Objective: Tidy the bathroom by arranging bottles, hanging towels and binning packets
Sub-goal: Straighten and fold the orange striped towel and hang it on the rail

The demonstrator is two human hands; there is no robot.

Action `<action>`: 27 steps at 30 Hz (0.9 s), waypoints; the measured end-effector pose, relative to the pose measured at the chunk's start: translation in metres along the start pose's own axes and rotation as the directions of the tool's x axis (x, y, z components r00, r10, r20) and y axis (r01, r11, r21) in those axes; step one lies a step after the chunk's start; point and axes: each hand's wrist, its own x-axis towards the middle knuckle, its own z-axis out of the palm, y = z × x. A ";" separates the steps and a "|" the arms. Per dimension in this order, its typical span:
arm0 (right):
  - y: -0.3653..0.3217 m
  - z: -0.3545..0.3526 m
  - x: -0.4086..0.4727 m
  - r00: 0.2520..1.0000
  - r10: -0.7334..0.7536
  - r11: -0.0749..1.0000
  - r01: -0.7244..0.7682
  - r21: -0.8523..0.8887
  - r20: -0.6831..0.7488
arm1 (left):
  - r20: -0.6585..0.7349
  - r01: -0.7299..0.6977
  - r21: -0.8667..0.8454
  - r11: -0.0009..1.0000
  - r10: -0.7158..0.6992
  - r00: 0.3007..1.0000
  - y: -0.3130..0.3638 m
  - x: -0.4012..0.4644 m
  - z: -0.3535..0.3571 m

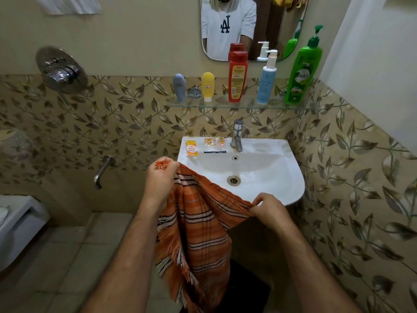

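Two hands on one orange striped towel point(198, 222), lower centre of the frame. Left hand point(161, 177) — fingers curled round a bunched fringed corner, held up at the near left rim of the washbasin point(293, 177). Right hand point(268, 208) — thumb and fingers pinching the top hem, lower and further right, in front of the basin's near edge. Hem runs slack between the two grips; the rest of the cloth hangs in folds toward the floor, fringe trailing at the lower left.

Item, packets: orange sachet point(191, 148) and small wrappers point(215, 141) on the basin's back ledge, centre frame, left of the tap point(237, 136); not yet binned.

Item, bottles: five upright on the glass shelf point(225, 105), upper centre — grey tube point(179, 86), yellow tube point(207, 85), red bottle point(237, 76), blue pump bottle point(267, 80), green pump bottle point(303, 71).

Step in hand, as judged: squaring the towel for hanging. Advice: level the two grips and draw them apart until the hem is taut, so the folds drop out. Keep the cloth off the basin, which may be wet. Lift enough that the fringe clears the floor. No towel rail can be made out, so turn with the cloth held spread, well clear of the packets.
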 end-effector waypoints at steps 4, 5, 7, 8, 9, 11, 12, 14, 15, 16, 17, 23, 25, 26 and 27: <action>-0.002 -0.024 -0.003 0.942 -0.026 0.982 -0.037 0.183 0.333 | -0.074 0.000 0.085 0.996 0.007 0.997 -0.011 0.006 -0.009; -0.002 -0.031 -0.004 0.909 -0.075 0.969 -0.030 0.246 0.409 | -0.083 0.005 0.097 0.995 0.003 0.997 -0.013 0.007 -0.011; -0.002 -0.044 -0.007 0.849 -0.226 0.921 0.028 0.388 0.477 | -0.092 0.026 0.106 0.994 -0.017 0.996 -0.016 0.008 -0.016; -0.002 -0.049 -0.008 0.831 -0.304 0.888 0.070 0.455 0.466 | -0.097 0.037 0.105 0.994 -0.027 0.995 -0.017 0.008 -0.017; -0.002 -0.051 -0.010 0.820 -0.368 0.853 0.109 0.511 0.439 | -0.104 0.045 0.100 0.994 -0.035 0.994 -0.018 0.009 -0.019; -0.002 -0.052 -0.012 0.811 -0.432 0.805 0.150 0.574 0.395 | -0.114 0.051 0.084 0.995 -0.042 0.993 -0.017 0.010 -0.020; -0.002 -0.052 -0.013 0.804 -0.446 0.795 0.155 0.587 0.392 | -0.117 0.050 0.078 0.996 -0.040 0.992 -0.016 0.010 -0.021; -0.001 -0.053 -0.015 0.787 -0.474 0.785 0.175 0.594 0.396 | -0.122 0.045 0.071 0.996 -0.036 0.992 -0.013 0.011 -0.022; 0.000 -0.053 -0.015 0.785 -0.486 0.787 0.201 0.583 0.385 | -0.123 0.043 0.065 0.997 -0.035 0.992 -0.012 0.012 -0.023; 0.000 -0.052 -0.016 0.798 -0.489 0.794 0.240 0.559 0.352 | -0.125 0.043 0.060 0.997 -0.035 0.992 -0.012 0.012 -0.023; -0.001 -0.051 -0.016 0.825 -0.484 0.804 0.289 0.519 0.291 | -0.126 0.044 0.055 0.998 -0.037 0.991 -0.011 0.013 -0.024; -0.005 -0.042 -0.018 0.871 -0.490 0.819 0.469 0.329 -0.022 | -0.108 0.062 0.042 0.997 -0.057 0.993 -0.009 0.011 -0.026; -0.004 -0.041 -0.018 0.871 -0.491 0.822 0.471 0.321 -0.020 | -0.087 0.066 0.029 0.997 -0.063 0.994 -0.007 0.009 -0.027; -0.003 -0.041 -0.018 0.871 -0.491 0.822 0.474 0.316 -0.031 | -0.079 0.068 0.029 0.997 -0.066 0.995 -0.006 0.009 -0.027; -0.003 -0.041 -0.018 0.868 -0.494 0.817 0.484 0.315 -0.052 | -0.075 0.070 0.032 0.997 -0.068 0.995 -0.005 0.008 -0.027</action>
